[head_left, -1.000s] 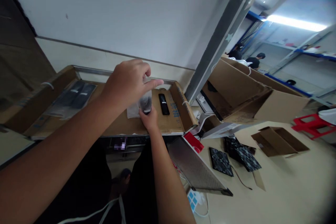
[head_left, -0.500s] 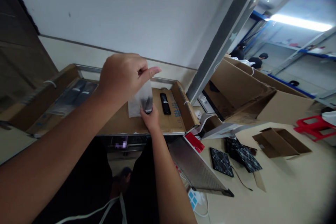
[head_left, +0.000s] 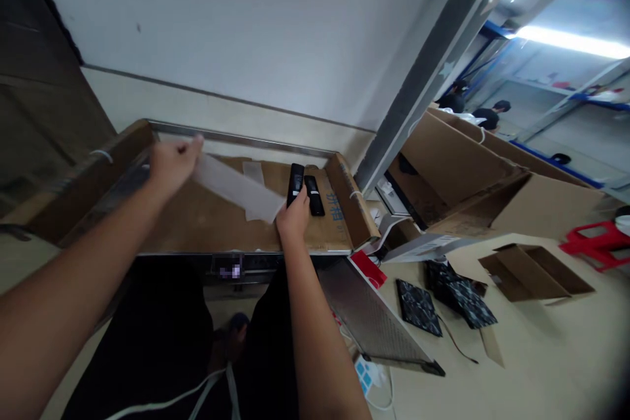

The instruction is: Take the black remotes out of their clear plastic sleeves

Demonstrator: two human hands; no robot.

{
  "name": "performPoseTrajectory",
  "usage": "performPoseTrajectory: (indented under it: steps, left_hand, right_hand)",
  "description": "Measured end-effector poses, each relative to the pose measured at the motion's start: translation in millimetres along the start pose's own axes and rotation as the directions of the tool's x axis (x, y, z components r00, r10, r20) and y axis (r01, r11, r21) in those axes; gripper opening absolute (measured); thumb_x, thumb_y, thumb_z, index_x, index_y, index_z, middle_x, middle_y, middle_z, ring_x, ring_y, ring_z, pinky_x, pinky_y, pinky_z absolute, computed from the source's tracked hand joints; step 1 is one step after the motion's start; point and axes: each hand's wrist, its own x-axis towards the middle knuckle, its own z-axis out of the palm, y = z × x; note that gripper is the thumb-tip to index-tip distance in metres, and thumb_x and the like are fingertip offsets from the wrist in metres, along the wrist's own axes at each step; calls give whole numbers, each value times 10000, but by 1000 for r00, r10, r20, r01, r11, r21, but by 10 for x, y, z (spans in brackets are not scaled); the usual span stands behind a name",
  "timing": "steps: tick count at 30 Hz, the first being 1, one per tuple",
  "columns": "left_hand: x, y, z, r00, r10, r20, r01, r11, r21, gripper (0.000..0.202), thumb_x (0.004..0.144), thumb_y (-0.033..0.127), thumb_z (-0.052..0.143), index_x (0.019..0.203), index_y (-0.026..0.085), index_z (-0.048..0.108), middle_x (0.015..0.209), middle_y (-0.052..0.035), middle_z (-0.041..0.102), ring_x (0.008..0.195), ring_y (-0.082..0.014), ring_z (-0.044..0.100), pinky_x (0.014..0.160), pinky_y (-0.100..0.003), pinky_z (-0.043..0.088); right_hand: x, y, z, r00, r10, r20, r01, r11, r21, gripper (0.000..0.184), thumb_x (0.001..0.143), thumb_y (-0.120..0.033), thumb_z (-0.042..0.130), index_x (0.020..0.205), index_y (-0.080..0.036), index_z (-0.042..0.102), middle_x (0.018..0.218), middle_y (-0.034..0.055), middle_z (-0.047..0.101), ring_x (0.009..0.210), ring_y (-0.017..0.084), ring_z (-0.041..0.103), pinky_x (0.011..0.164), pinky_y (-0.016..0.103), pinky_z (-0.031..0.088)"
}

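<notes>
My left hand [head_left: 173,161] is closed on one end of a translucent plastic sleeve [head_left: 236,187], which stretches flat towards my right hand. The far end of the sleeve meets my right fingers; whether they pinch it I cannot tell. My right hand [head_left: 294,213] grips a black bar-shaped device [head_left: 296,180] with a small white label, shaped like a remote control. Just right of it lies a second black device [head_left: 314,195] on the cardboard. Another translucent sleeve [head_left: 253,174] lies flat beneath the held one. My left forearm hides most of the tray's left part.
A cardboard-lined tray [head_left: 221,236] with raised side flaps sits against the wall. A grey post [head_left: 418,72] rises at its right. Beyond are a big open carton [head_left: 462,170], a smaller carton [head_left: 536,272], dark patterned pieces [head_left: 418,305] and a red stool [head_left: 590,236].
My left hand has moved left and down, drawing the sleeve out sideways. The device previously seen inside the sleeve now shows bare in my right hand, which has shifted slightly right.
</notes>
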Motion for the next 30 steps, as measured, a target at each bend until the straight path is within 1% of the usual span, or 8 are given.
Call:
performPoseTrajectory:
  steps: [5, 15, 19, 21, 23, 25, 27, 30]
  left_hand:
    - [-297, -726, 595, 993, 81, 86, -82, 997, 15, 473, 889, 543, 529, 589, 178, 522, 536, 24, 412, 601, -138, 434, 599, -276, 253]
    - [-21, -849, 684, 993, 109, 32, -106, 989, -101, 490, 884, 575, 502, 567, 203, 511, 520, 2, 444, 580, -155, 427, 584, -302, 250]
    - [-16, -848, 698, 997, 82, 11, -80, 988, -133, 481, 884, 554, 511, 558, 202, 495, 513, 4, 427, 572, -151, 413, 573, -305, 234]
    - [-18, -841, 702, 997, 82, 1, -81, 987, -142, 481, 888, 549, 505, 555, 201, 485, 514, 6, 419, 568, -149, 406, 575, -307, 234]
    - [-14, -837, 708, 995, 95, -7, -95, 986, -138, 486, 892, 545, 499, 550, 200, 469, 516, 10, 407, 565, -145, 396, 581, -310, 234]
    - [-4, -840, 718, 995, 99, -6, -99, 986, -132, 490, 893, 544, 502, 549, 198, 463, 516, 14, 397, 560, -139, 385, 582, -312, 233]
    - [6, -849, 728, 996, 93, -6, -93, 987, -132, 493, 894, 545, 507, 550, 195, 468, 517, 16, 393, 557, -135, 381, 579, -311, 231]
    - [11, -862, 740, 996, 91, -17, -93, 985, -148, 495, 901, 544, 506, 556, 191, 479, 521, 16, 393, 564, -134, 389, 578, -309, 236]
  right_hand:
    - [89, 13, 67, 996, -83, 24, 87, 955, -284, 605, 942, -200, 479, 1524, -94, 352, 1321, 257, 522, 1187, 322, 536, 971, 439, 461]
    - [214, 23, -5, 989, -125, -75, 86, 916, -392, 423, 953, -144, 342, 1245, -157, 648, 1350, 257, 521, 1229, 395, 462, 948, 634, 380]
    - [-313, 16, -211, 965, -216, -151, 184, 962, -202, 402, 972, -223, 369, 1266, -169, 639, 1279, 228, 563, 1202, 344, 510, 981, 559, 411]
    - [-891, 119, -211, 957, -291, -9, 290, 957, -22, 386, 989, -286, 358, 1171, -172, 678, 1067, 188, 641, 1036, 293, 607, 908, 452, 486]
    - [-1496, 274, -99, 870, -349, 348, 335, 937, 102, 383, 988, -311, 351, 1110, -221, 702, 931, 136, 686, 886, 254, 662, 806, 370, 525]
    - [-1927, 418, 95, 704, -195, 683, 253, 967, 15, 372, 980, -347, 403, 1226, -255, 666, 945, 104, 731, 855, 251, 700, 762, 345, 538]
    - [-2091, 511, 313, 543, -78, 836, 281, 955, -94, 468, 969, -366, 435, 1403, -239, 558, 1046, 131, 747, 945, 291, 717, 806, 387, 547]
    - [-2001, 579, 578, 454, -6, 891, 339, 926, -166, 580, 959, -381, 458, 1517, -227, 428, 1158, 162, 733, 1061, 318, 705, 888, 438, 537]
